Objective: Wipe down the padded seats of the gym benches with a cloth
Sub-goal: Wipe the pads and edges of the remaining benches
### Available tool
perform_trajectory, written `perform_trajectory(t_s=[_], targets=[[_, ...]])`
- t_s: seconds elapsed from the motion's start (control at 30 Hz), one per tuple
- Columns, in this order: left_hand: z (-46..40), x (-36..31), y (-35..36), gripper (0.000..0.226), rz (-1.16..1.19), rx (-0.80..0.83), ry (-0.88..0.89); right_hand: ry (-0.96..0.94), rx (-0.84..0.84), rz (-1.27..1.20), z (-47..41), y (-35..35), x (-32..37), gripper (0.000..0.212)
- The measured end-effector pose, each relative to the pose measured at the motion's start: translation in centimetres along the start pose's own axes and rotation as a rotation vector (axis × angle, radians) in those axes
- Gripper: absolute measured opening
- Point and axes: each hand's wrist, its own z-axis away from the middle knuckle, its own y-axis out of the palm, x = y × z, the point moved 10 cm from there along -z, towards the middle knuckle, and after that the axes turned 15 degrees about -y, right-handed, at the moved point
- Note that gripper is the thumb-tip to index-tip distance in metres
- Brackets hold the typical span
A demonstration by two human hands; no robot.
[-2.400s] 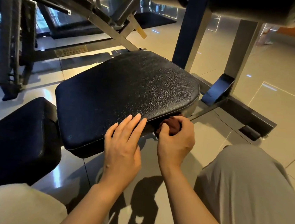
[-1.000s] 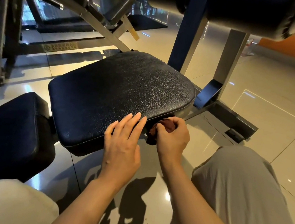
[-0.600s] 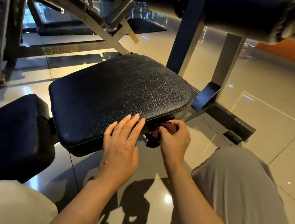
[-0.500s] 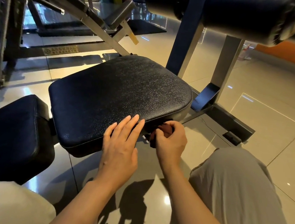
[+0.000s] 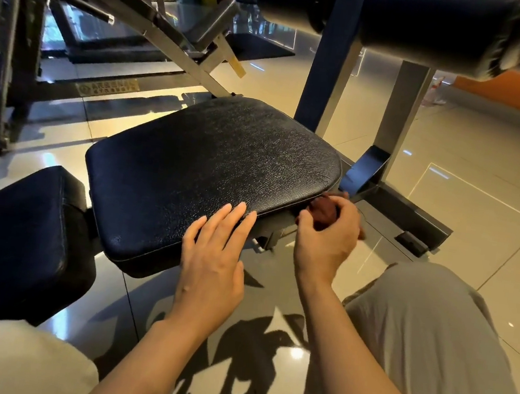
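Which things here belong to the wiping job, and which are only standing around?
Belonging to the job:
black padded seat
dark red cloth, gripped by right hand
left hand, flat on the seat edge

Only standing around:
second black pad
roller pad
incline machine
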Motion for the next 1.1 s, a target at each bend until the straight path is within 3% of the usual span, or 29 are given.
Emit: perform_trajectory(t_s=[0.23,0.43,0.53,0.67,0.77,0.93,1.0,1.1], targets=[[-0.1,0.0,0.2,0.082,0.022,-0.035,-0.036,-0.051,0.450,-0.116,6.6,4.8,1.7,0.037],[-0.1,-0.1,0.0,0.081,0.007,-0.036,-0.020,0.024,-0.015,-0.078,0.1,-0.5,0.6,0.032],[-0.1,-0.1,0.0,0.081,0.001,-0.040,-0.025,0.064,0.022,-0.118,-0.4,0.5,0.1,0.028],[-0.2,-0.2,0.0,0.082,0.015,-0.070,-0.034,-0.148,0.218,-0.143,3.4,3.1,2.7,0.029],[-0.3,-0.2,0.0,0.079,0.025,-0.080,-0.053,-0.167,0.328,-0.202,5.0,4.0,3.2,0.034],[-0.2,-0.2,0.0,0.081,0.005,-0.049,-0.041,0.127,-0.019,-0.181,0.4,0.6,-2.3,0.037],[-0.2,-0.2,0.1,0.082,-0.002,-0.041,-0.041,0.171,-0.014,-0.182,0.0,0.7,-2.6,0.037],[-0.3,-0.1,0.1,0.082,0.001,-0.051,-0.053,0.001,0.123,-0.189,1.8,2.0,0.7,0.038]])
